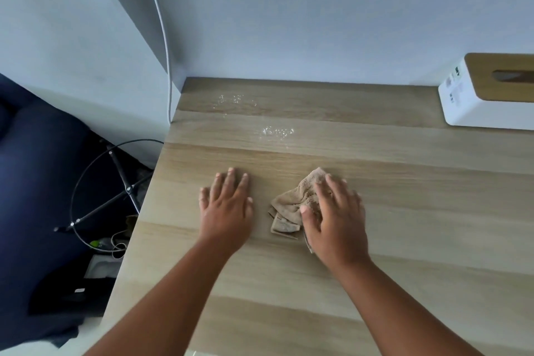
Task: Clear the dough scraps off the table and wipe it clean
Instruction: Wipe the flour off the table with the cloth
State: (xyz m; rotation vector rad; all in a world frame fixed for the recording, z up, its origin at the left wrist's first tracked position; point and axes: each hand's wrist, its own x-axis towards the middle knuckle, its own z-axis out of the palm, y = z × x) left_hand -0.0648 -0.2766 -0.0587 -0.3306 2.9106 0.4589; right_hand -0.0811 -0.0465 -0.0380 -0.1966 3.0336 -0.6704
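Here, a person's right hand (335, 214) presses a crumpled tan cloth (294, 205) flat against the wooden bench (404, 240), fingers spread over it, likely to wipe. The left hand (226, 205) lies palm-down beside it, fingers straight and holding nothing, seemingly as a brace. Pale specks (276, 131), perhaps dough residue, glint farther back, well apart from the cloth.

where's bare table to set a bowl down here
Bare wood lies right of the right hand up to the white tissue box with a wooden lid, and along the near edge of the light wooden table between the forearms. Crowded: crumpled beige cloth, left hand, white specks farther back.
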